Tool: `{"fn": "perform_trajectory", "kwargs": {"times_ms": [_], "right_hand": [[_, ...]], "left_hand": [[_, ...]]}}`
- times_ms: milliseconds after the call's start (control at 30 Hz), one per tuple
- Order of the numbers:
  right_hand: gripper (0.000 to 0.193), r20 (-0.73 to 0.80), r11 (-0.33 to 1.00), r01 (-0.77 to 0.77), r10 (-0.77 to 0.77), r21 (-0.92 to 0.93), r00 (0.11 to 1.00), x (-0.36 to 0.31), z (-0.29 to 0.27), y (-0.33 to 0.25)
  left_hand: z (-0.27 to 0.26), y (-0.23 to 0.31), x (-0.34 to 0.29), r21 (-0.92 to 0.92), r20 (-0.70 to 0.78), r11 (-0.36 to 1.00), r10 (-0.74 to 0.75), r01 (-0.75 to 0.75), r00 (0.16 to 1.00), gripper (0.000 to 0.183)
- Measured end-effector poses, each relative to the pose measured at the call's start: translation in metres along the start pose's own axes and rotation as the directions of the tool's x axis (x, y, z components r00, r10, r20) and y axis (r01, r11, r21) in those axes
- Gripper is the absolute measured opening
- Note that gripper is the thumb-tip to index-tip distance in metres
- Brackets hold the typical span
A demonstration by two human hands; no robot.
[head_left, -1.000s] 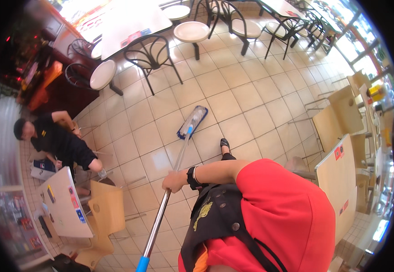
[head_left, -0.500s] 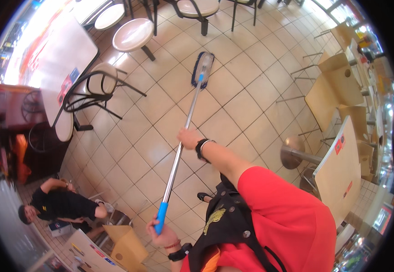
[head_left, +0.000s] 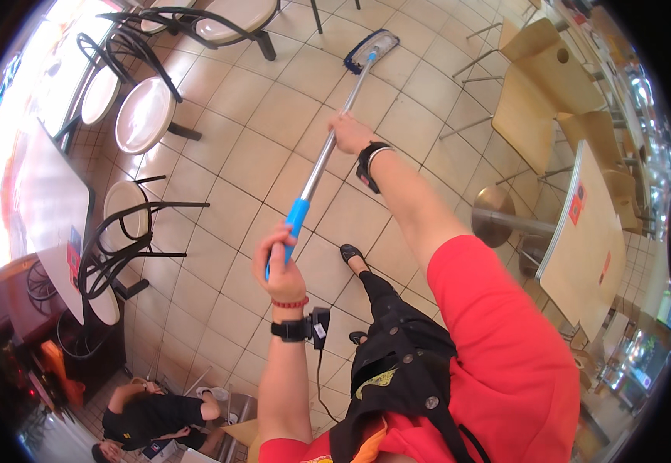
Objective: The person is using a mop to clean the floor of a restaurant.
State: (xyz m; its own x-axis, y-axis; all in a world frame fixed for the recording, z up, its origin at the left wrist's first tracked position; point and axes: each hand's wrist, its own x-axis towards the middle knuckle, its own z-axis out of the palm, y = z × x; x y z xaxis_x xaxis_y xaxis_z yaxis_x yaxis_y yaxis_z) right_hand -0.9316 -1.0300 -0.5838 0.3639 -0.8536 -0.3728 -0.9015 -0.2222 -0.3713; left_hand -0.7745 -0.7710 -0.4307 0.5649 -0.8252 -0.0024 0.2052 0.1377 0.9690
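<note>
1. On the tiled floor [head_left: 274,147], far ahead: flat mop head [head_left: 372,49], blue-edged, pressed down just beside the base of a round stool [head_left: 231,15].
2. Along the mop pole [head_left: 328,147]: right hand [head_left: 348,133] closed around the bare metal shaft about midway; left hand [head_left: 280,266] clenched on the blue grip [head_left: 295,220] at the near end.
3. Risk one: mop head striking or snagging on the stool's black leg, so close to it at full reach.
4. Risk two: weak control with both arms stretched out, hence a skidding or flipping head.
5. Risk three: slipping on a wet tile, with one black shoe [head_left: 350,253] planted forward.
6. Risk four: pole end swinging back toward the person crouching [head_left: 158,413] by the lower edge, though well apart for now.
7. To the right: table [head_left: 582,231] and wooden chairs [head_left: 540,100] near enough to catch an elbow.
</note>
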Motion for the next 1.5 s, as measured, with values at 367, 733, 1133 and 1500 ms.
{"fn": "perform_trajectory", "kwargs": {"times_ms": [367, 733, 1133, 1500], "right_hand": [[0.031, -0.063, 0.993, -0.114, 0.113, -0.018, 0.992, -0.033, -0.055, 0.048], [0.018, 0.227, 0.942, 0.295, -0.256, -0.158, 0.939, -0.202, 0.02, -0.068], [0.017, 0.463, 0.792, 0.609, -0.523, -0.046, 0.716, -0.509, 0.166, -0.209], [0.022, 0.733, 0.601, 0.79, -0.592, 0.124, 0.335, -0.761, 0.239, -0.319]], "left_hand": [[0.057, 0.105, 0.037, 0.087, 0.682, 0.932, 0.201, -0.351, 0.703, 0.016], [-0.072, 0.197, -0.173, 0.314, 0.584, 0.885, 0.107, -0.345, 0.805, 0.012], [-0.247, 0.331, -0.5, 0.454, 0.345, 0.872, 0.019, -0.184, 0.938, 0.008], [-0.314, 0.492, -0.72, 0.588, -0.018, 0.809, 0.001, 0.009, 1.0, 0.015]]}}
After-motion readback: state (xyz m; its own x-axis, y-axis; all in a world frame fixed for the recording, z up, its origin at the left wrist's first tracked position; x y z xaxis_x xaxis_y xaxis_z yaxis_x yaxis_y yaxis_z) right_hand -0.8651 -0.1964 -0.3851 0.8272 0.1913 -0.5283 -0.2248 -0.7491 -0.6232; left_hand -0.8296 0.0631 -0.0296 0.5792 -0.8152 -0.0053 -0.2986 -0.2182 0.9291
